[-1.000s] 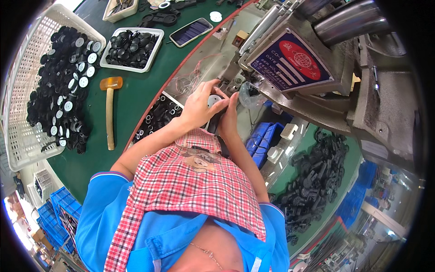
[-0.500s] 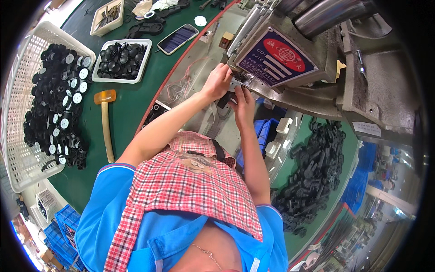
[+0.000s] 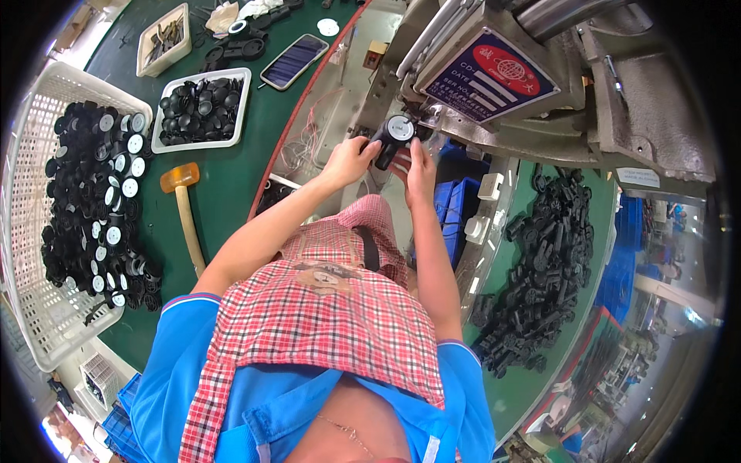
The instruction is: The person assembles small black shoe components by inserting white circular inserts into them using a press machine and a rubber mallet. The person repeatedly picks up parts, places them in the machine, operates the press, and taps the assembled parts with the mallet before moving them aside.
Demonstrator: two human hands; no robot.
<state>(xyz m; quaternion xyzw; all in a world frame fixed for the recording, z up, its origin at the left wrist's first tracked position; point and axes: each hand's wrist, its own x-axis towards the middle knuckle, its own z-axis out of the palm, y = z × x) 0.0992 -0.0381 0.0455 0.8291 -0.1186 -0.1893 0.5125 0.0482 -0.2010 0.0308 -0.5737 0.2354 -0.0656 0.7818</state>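
Note:
Both my hands hold one black round part with a white disc face (image 3: 395,133) just below the grey press machine (image 3: 540,85). My left hand (image 3: 349,160) grips its left side. My right hand (image 3: 421,163) holds its right side from below. The part sits close under the machine's blue and red label plate (image 3: 488,76). My forearms reach up from my red checked apron (image 3: 324,309).
A white basket (image 3: 46,255) full of black parts stands at the left. A white tray (image 3: 199,108) of black parts, a phone (image 3: 295,60) and a wooden mallet (image 3: 184,208) lie on the green table. Black parts are heaped (image 3: 540,270) at the right, by blue bins (image 3: 455,201).
My hands have risen from near my apron to the machine's underside, and the black part with its white face now shows between them.

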